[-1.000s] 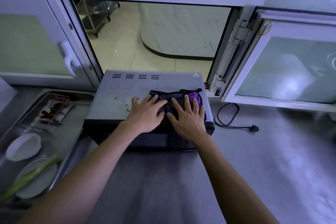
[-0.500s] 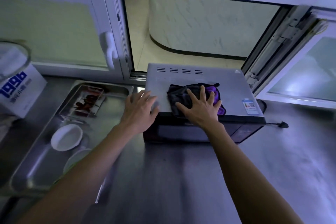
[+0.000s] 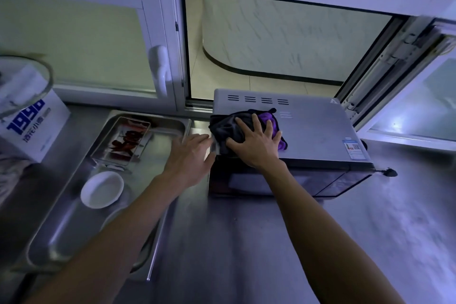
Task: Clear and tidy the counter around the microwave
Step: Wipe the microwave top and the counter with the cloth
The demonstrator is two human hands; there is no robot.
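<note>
**On microwave top: wipe reaches left edge**

Cloth (image 3: 230, 128) has slid from mid-top to the left edge of the microwave (image 3: 318, 131). Right hand (image 3: 256, 143) presses it flat, fingers spread. Left hand (image 3: 190, 155) has come off the lid, now open beside the edge above the counter (image 3: 246, 242), likely catching crumbs. Right half unwiped.

The left hand (image 3: 191, 155) is motion-blurred at its fingers (image 3: 206, 139). The glass bowl (image 3: 23, 86) (on the box) is cut off at the frame's left edge; the microwave's sticker (image 3: 353, 149) is illegible.
</note>
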